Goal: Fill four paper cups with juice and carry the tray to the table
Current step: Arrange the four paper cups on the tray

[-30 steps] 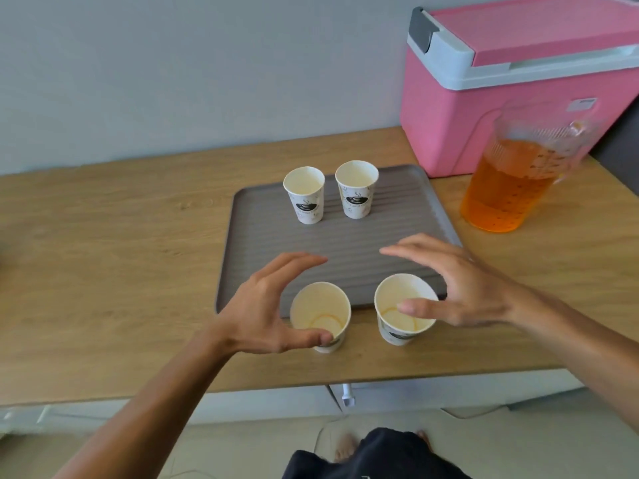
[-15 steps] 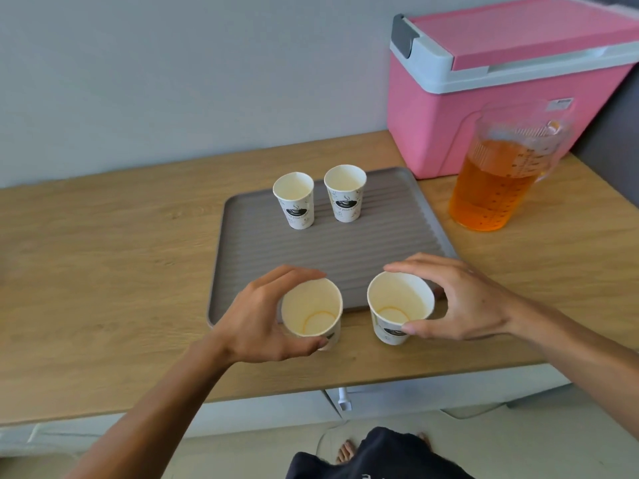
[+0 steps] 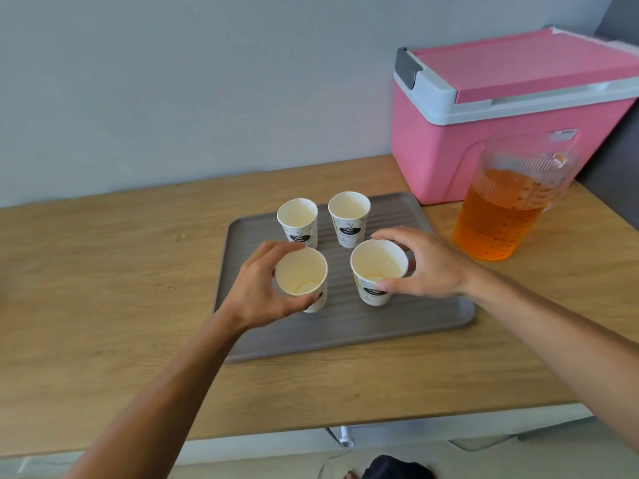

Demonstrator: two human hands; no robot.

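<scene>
A grey ribbed tray (image 3: pixel 397 326) lies on the wooden counter. Two white paper cups stand at its back, one on the left (image 3: pixel 298 219) and one on the right (image 3: pixel 348 217); both look empty. My left hand (image 3: pixel 257 292) grips a third paper cup (image 3: pixel 301 276) over the tray's middle left. My right hand (image 3: pixel 427 267) grips a fourth paper cup (image 3: pixel 378 269) beside it. Both held cups show only a faint yellowish ring at the bottom. A clear jug (image 3: pixel 508 205) about half full of orange juice stands to the right of the tray.
A pink cooler box (image 3: pixel 484 133) with a grey-white lid sits at the back right against the wall, right behind the jug. The wooden counter (image 3: pixel 103 271) stretches to the left, and its front edge runs across the bottom of the view.
Both hands closed on the two near cups at the counter's front edge and carried them forward over the tray, close behind the two back cups.
</scene>
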